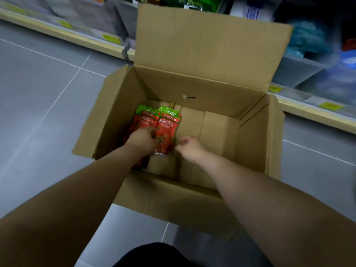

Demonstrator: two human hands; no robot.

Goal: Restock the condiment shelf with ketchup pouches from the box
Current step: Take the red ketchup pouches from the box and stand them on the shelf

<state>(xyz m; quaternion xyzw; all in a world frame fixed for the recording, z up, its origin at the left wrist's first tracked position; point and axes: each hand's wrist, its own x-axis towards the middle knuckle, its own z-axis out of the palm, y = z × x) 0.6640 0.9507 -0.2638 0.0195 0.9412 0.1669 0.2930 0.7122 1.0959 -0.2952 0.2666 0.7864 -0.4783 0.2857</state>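
Note:
An open cardboard box [252,135] stands on the grey tiled floor with its flaps up. At its bottom left lie two red ketchup pouches with green tops, one [167,130] on the right and one [143,118] partly under my left hand. My left hand [141,140] reaches into the box and grips the pouches where they meet. My right hand [189,146] hovers just right of the right pouch, fingers loosely curled, holding nothing. The right part of the box bottom is bare cardboard.
Low store shelves [107,45] with yellow price tags run along the back, behind the box's raised flap [208,45]. Blurred goods fill the shelf bins at upper right [308,41]. Grey floor tiles [44,97] lie to the left.

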